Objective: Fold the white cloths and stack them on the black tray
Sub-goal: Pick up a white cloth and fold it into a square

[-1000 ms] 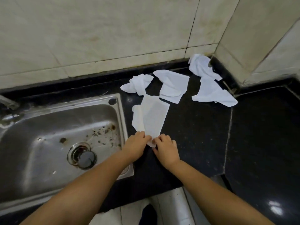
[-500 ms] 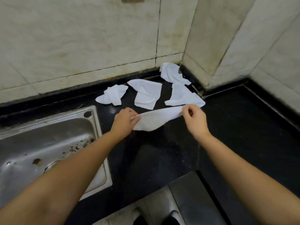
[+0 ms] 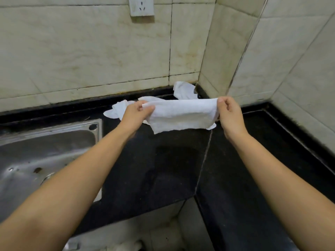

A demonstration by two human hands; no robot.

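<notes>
Tiled wall: cream tiles fill the upper half and turn a corner at about 1 o'clock. A white socket sits at 12 o'clock near the top edge.

Black counter: dark stone, running from centre to 5 o'clock, with a seam slanting down through the middle.

Steel sink: set into the counter at 9 o'clock. The basin holds dark specks and stains; the drain is hidden behind the left forearm.

Held cloth: white, lifted clear of the counter just above frame centre. Its long axis runs side to side, 9 to 3 o'clock; the top edge is pulled fairly straight between the hands, and the lower edge hangs loose and uneven toward 6 o'clock.

Left hand: thumb and fingers pinched shut on the cloth's upper left corner, the cloth coming out toward 3 o'clock from the fingertips.

Right hand: thumb and forefinger pinched shut on the upper right corner, the cloth extending toward 9 o'clock, the other fingers curled below.

Loose cloths: one crumpled white cloth lies on the counter behind the left hand; another lies in the wall corner at 12 o'clock. Others are mostly hidden behind the held cloth.
</notes>
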